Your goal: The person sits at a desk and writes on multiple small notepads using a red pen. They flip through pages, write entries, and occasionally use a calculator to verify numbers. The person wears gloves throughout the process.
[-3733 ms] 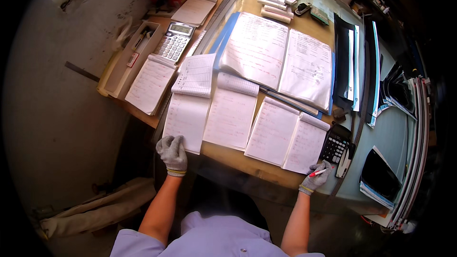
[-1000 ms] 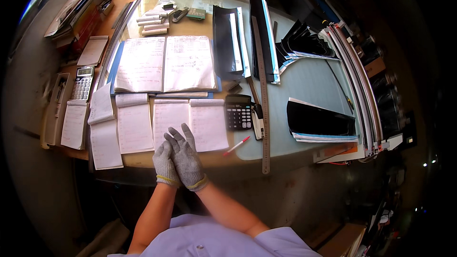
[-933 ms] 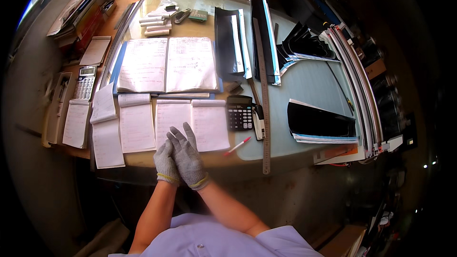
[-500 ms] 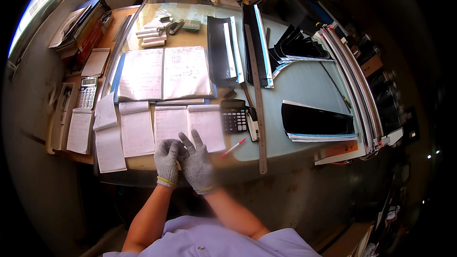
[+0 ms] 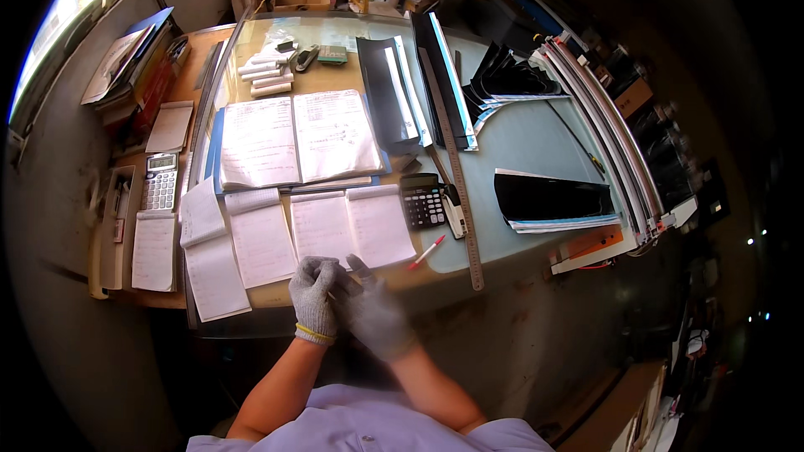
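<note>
Both hands wear grey knit gloves and meet in front of the table's near edge. My left hand (image 5: 315,300) is closed, its bent fingertips pressed against the inner side of my right hand; what they hold, if anything, is hidden. My right hand (image 5: 377,316) is smeared by motion, with one finger pointing up and the others unclear. Just beyond them lie open notepads (image 5: 381,226) with handwritten pages. A red-and-white pen (image 5: 427,252) rests to the right of these pads, below a black calculator (image 5: 423,202) and a stapler (image 5: 453,211).
An open ledger (image 5: 335,134) lies behind the notepads. A long steel ruler (image 5: 456,176) crosses the glass-topped table, with black folded sheets (image 5: 553,201) to its right. At left stand a silver calculator (image 5: 159,184), a narrow box (image 5: 117,226) and stacked folders (image 5: 138,67).
The view has turned slightly, shifting the near part of the table rightward. My hands remain together; my right hand's fingers, distinct and spread before, are now blurred.
</note>
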A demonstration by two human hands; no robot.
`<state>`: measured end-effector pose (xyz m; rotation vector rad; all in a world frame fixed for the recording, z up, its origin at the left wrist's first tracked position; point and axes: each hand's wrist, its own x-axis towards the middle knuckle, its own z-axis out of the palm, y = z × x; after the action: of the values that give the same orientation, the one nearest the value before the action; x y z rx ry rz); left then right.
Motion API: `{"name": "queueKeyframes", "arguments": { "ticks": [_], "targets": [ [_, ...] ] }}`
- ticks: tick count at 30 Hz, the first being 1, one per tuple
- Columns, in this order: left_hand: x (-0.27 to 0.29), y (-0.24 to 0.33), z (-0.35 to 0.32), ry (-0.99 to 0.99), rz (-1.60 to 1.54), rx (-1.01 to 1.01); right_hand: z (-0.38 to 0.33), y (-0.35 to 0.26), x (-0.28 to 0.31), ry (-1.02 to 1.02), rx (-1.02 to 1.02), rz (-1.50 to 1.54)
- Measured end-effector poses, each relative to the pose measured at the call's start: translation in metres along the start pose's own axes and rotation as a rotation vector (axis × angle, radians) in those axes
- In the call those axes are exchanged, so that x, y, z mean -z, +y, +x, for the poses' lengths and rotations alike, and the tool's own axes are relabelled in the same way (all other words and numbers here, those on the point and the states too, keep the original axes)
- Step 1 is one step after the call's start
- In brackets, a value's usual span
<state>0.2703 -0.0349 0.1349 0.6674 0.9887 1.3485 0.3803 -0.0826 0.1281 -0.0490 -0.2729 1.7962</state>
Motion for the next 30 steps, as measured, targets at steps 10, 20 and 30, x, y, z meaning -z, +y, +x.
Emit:
{"name": "queueKeyframes", "arguments": {
  "ticks": [10, 20, 30],
  "targets": [
    [0.117, 0.067, 0.004, -0.261, 0.358, -0.003, 0.015, 0.114, -0.010, 0.288, -0.068, -0.248],
    [0.131, 0.080, -0.001, -0.057, 0.205, -0.014, 0.030, 0.150, -0.050, 0.431, 0.256, -1.286],
    [0.133, 0.037, -0.013, -0.042, -0.435, 0.263, 0.061, 0.153, -0.037, 0.604, 0.051, -1.683]
  ]
}}
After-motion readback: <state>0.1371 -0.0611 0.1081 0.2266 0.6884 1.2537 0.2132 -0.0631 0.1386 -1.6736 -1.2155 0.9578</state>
